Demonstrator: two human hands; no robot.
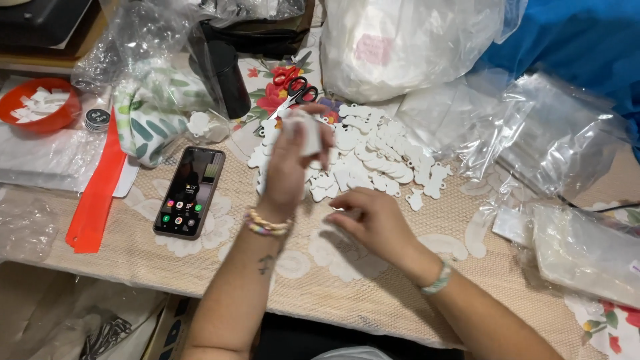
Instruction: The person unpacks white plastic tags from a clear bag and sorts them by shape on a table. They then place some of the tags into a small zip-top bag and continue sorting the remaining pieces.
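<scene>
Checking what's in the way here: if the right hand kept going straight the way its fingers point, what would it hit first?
The right hand points left across the table, fingertips toward the left forearm. It would probably meet the left wrist with its beaded bracelet first, though depth is unclear.

One phone point(189, 192), two scissors point(293, 90)

Your left hand point(290, 163) lifts a small white piece point(308, 133) above the pile of white cutouts point(373, 157). Your right hand point(373, 223) rests on the lace tablecloth point(347, 293), near a smartphone point(189, 192) and red-handled scissors point(293, 90).
</scene>
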